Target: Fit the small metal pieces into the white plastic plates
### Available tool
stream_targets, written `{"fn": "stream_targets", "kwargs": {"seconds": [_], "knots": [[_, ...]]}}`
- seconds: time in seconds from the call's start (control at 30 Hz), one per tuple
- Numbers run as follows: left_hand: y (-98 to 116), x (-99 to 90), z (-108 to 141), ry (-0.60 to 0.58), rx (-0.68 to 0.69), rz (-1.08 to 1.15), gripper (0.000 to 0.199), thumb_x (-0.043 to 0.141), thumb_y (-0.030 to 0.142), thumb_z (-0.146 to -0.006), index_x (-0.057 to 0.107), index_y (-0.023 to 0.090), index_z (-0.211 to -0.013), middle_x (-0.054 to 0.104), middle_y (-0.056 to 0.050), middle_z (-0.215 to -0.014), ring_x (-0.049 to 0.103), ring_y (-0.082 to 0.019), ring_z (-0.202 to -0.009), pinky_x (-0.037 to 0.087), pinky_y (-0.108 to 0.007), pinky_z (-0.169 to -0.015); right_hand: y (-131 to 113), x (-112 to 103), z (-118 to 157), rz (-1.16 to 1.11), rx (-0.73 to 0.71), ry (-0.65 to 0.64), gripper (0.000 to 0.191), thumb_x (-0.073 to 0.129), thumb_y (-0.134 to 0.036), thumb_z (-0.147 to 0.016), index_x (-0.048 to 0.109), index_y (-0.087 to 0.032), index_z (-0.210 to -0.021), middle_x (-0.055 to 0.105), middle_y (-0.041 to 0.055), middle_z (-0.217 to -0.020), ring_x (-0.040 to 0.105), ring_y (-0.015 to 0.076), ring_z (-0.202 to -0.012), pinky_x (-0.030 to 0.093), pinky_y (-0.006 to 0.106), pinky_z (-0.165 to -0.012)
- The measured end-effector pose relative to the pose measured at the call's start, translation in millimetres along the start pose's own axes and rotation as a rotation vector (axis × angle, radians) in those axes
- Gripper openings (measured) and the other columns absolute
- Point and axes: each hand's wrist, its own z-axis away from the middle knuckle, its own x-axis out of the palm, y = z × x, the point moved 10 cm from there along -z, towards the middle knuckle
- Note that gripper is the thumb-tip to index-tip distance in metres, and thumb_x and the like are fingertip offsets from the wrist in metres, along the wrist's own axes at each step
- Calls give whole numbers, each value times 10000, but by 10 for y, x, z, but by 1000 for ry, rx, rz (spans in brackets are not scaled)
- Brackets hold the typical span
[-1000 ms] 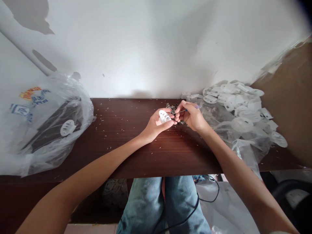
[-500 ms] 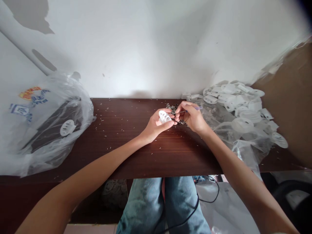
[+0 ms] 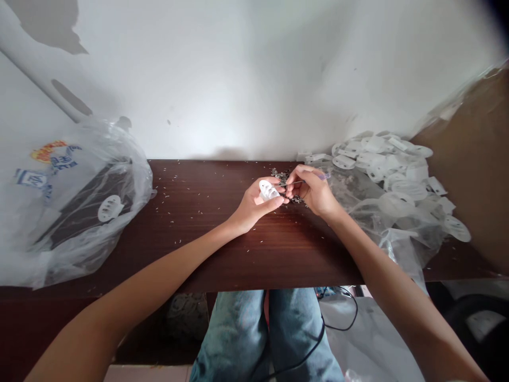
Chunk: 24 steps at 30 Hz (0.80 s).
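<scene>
My left hand [image 3: 254, 206] holds a white plastic piece [image 3: 269, 190] with oval slots, gripped between fingers and thumb. My right hand [image 3: 310, 192] pinches a thin pick with a purple handle [image 3: 303, 181], its metal tip reaching the white piece. The two hands sit close together above a small heap of dark, grey scraps [image 3: 283, 178]. Part of that heap is hidden behind my fingers.
Loose flecks dot the dark wooden table [image 3: 199, 249]. A clear plastic bag of white discs [image 3: 392, 180] lies to the right, against a cardboard sheet [image 3: 471, 159]. Another bag [image 3: 83, 217] lies left. My jeans [image 3: 238, 334] and a black cable [image 3: 306, 353] lie below.
</scene>
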Motion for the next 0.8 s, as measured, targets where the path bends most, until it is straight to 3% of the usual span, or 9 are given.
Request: {"fn": "stream_targets", "kwargs": {"seconds": [0.3,0.6,0.8], "knots": [[-38,-6,-4,-2,-39,24,511,903,338,-839,675,210,-1279,767,-117,-1206,786,-239,-985,613,-450,-980,14,-1,-10,-9,5,-3,358,709,-520,-941,709,-203,-772,672,33,-682,663,172,-592,564,304,-567],[13,85,0,-37,-52,59,490,909,327,-833,685,203,-1252,779,-111,-1174,777,-244,-1010,602,-453,-993,41,44,11,0,33,9,458,723,-641,-906,680,-212,-749,643,18,-655,631,164,-546,556,313,-533],[-42,2,-7,16,-71,24,530,920,341,-818,664,204,-1262,762,-110,-1193,786,-226,-948,605,-439,-967,-2,-72,1,29,-28,155,611,642,-807,-897,652,-230,-695,611,17,-589,594,146,-498,505,296,-485]]}}
